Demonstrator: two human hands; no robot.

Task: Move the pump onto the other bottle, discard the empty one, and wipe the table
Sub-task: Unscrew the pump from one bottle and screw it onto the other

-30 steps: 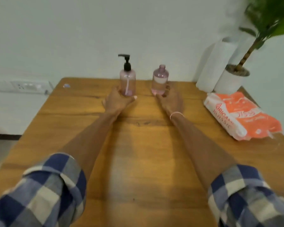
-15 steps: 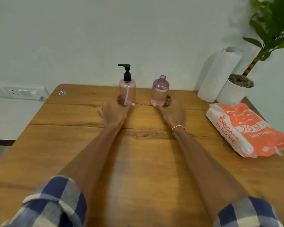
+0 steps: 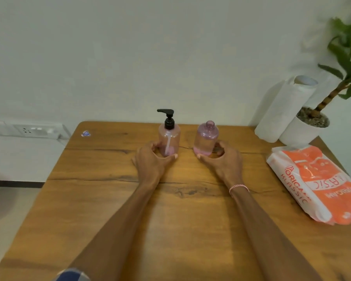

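Both arms are stretched out over the wooden table (image 3: pixel 109 209), and each hand has a bottle. The left hand (image 3: pixel 150 159) cups the base of the pump bottle (image 3: pixel 169 141), thumb at the near side, fingers curled round the far left, so it is closed around that bottle. The black pump (image 3: pixel 167 118) sits screwed on top, spout pointing to nine o'clock, and its tube runs down inside the pale pink plastic. There looks to be only a trace of liquid at the bottom, though the tint makes that hard to judge.

Just beside it, at three o'clock, stands the second bottle (image 3: pixel 206 139), neck open, no cap, upright. Pink liquid fills it up to about the shoulder. The right hand (image 3: pixel 223 161) wraps its lower part, thumb in front, fingers behind at the right, so that grip is closed too. A thin pink bracelet (image 3: pixel 238 187) rings the right wrist.

Both bottles stand on the tabletop near the far edge, a small gap between them, not touching.

Off at two o'clock from the bottles, a paper towel roll (image 3: pixel 284 110) leans against a white plant pot (image 3: pixel 301 130). At four o'clock lies an orange and white tissue pack (image 3: pixel 316 183), flat on the table's right edge. A small sticker (image 3: pixel 86 133) sits at the far left corner, ten o'clock. A checked sleeve (image 3: pixel 73 275) peeks in at the bottom.
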